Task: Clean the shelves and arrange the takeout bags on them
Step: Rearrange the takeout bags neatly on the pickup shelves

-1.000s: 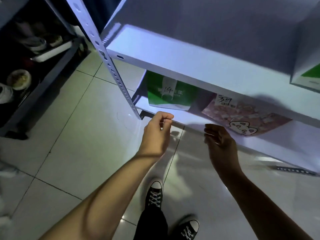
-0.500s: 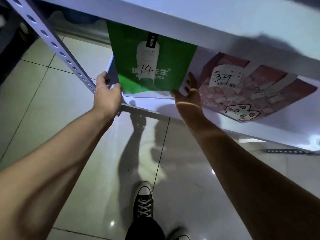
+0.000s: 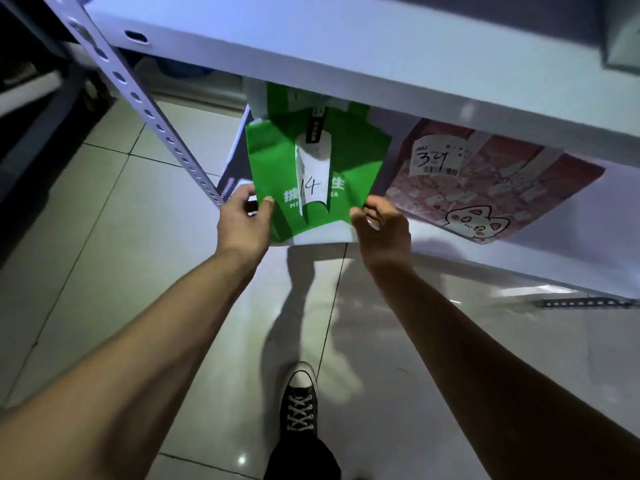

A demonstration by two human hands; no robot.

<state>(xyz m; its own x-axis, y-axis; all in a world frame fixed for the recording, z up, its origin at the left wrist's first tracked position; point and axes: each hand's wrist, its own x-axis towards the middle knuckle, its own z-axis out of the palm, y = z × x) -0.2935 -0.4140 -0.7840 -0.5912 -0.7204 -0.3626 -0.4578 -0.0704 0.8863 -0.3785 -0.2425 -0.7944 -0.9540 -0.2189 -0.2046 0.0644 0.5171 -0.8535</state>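
Green bag [image 3: 277,161] now tilted outward, pinched between left hand [image 3: 244,225] and right hand [image 3: 382,230].

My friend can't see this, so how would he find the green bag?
Look at the white shelf rack and go to its lowest shelf, just above the tiled floor. The green bag is at the left end, gripped by both hands, left hand and right hand. It says 14; the pink cat bag beside it says 34.
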